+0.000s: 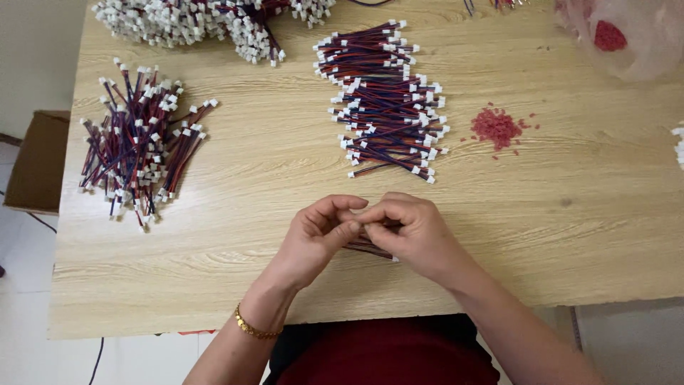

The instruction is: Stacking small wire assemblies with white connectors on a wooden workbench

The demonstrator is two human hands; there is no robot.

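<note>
My left hand (pixel 318 234) and my right hand (pixel 412 229) meet fingertip to fingertip above the near edge of the wooden table (pixel 556 235). Between them they pinch a short red-and-blue wire lead with a white connector (pixel 367 247), part of which shows under my fingers. A neat heap of the same wire leads (pixel 387 100) lies just beyond my hands. Another, looser heap of wire leads (pixel 139 139) lies at the left of the table.
A small pile of tiny red pieces (pixel 496 128) sits right of the middle heap. More leads with white connectors (pixel 206 21) are piled at the far edge. A clear plastic bag with red bits (pixel 627 32) lies at the far right. A cardboard box (pixel 39 160) stands left of the table.
</note>
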